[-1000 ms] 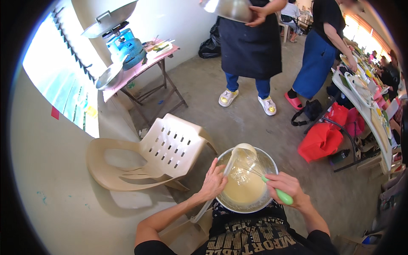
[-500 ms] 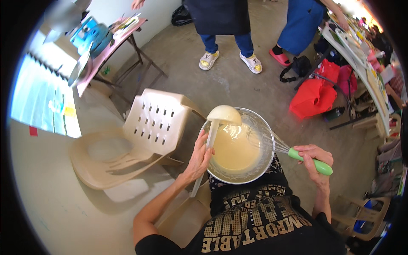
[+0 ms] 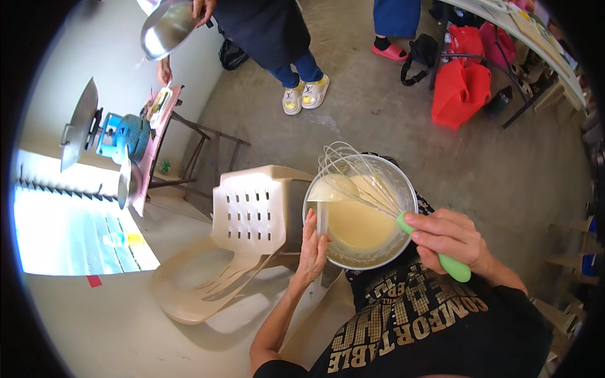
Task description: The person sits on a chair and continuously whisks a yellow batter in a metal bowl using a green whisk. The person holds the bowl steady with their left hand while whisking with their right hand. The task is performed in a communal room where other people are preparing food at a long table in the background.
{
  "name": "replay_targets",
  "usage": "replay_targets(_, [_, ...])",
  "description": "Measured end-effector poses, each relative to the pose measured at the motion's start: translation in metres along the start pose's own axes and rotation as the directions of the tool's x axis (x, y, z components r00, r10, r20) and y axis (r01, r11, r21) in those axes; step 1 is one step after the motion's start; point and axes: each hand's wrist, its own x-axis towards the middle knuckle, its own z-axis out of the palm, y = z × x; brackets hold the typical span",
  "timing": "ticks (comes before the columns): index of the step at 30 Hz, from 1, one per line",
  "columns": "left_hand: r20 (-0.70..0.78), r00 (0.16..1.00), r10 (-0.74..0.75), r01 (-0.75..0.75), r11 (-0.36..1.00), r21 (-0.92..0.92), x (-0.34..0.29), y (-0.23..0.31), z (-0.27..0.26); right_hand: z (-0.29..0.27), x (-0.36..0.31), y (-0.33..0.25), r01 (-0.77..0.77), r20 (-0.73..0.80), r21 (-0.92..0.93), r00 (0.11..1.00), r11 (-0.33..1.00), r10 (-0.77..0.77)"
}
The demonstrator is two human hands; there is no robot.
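Note:
A metal mixing bowl (image 3: 350, 257) of smooth, pale yellow batter (image 3: 359, 228) rests at my lap. My left hand (image 3: 311, 251) is closed round the pale handle of a ladle (image 3: 322, 217), against the bowl's left side; the ladle's cream-coloured head is over the batter. My right hand (image 3: 450, 238) grips the green handle of a balloon whisk (image 3: 455, 268). Its wire loops are lifted out of the batter and pass across the ladle head, their tips near the bowl's far rim. Whether whisk and ladle touch, I cannot tell.
A beige plastic chair (image 3: 249, 205) lies tipped to my left. Beyond it, a pink-topped folding table (image 3: 151, 154) bears a blue gas cylinder (image 3: 129, 135). A co-worker in a dark apron (image 3: 261, 31) holds a metal bowl (image 3: 167, 30). Red bags (image 3: 460, 94) lie at the far right.
The whisk has come up out of the batter and swung leftward over the bowl to the ladle. The co-worker has shifted left, and a metal bowl now shows in that person's hand.

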Motion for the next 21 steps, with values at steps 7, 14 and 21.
replay_targets(7, [0.023, 0.999, -0.043, 0.044, 0.999, -0.015, -0.003, -0.006, 0.001, -0.004, -0.029, 0.002, 0.003, 0.080, -0.114, 0.997, 0.993, 0.006])
replay_targets(14, [0.002, 0.995, -0.103, 0.103, 0.991, -0.081, -0.003, -0.004, 0.002, -0.003, -0.042, 0.002, -0.083, 0.021, -0.071, 0.996, 0.994, 0.084])
replay_targets(21, [0.009, 0.996, -0.084, 0.084, 0.996, -0.027, -0.001, -0.006, 0.001, -0.001, -0.008, -0.006, 0.086, -0.019, -0.088, 0.996, 0.992, -0.088])
